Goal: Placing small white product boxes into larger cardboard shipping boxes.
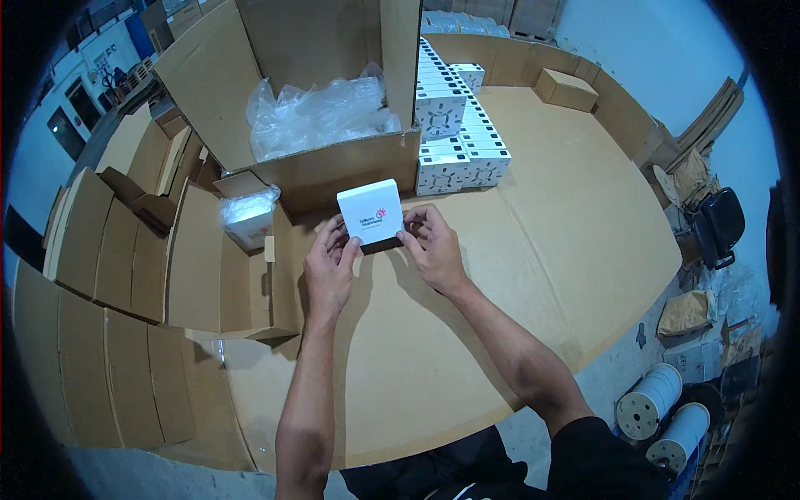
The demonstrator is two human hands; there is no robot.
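Between my two hands is a small square white box (367,208) with a red emblem and dark print on its face. My left hand (331,258) grips its left edge and lower left corner, thumb in front. On the other side, my right hand (433,250) pinches the right edge near the lower corner. The box is held up above the table in front of a large open carton (342,171) filled with clear plastic bags (317,117). To the left, an open brown carton (196,267) contains a white box wrapped in clear plastic (250,218).
Stacks of printed white boxes (462,150) stand right of the large carton. Several brown cartons (83,242) crowd the left. The cardboard-covered table (533,275) has a raised cardboard rim, with a small brown box (567,90) at its far end. Cable spools (650,404) stand on the floor.
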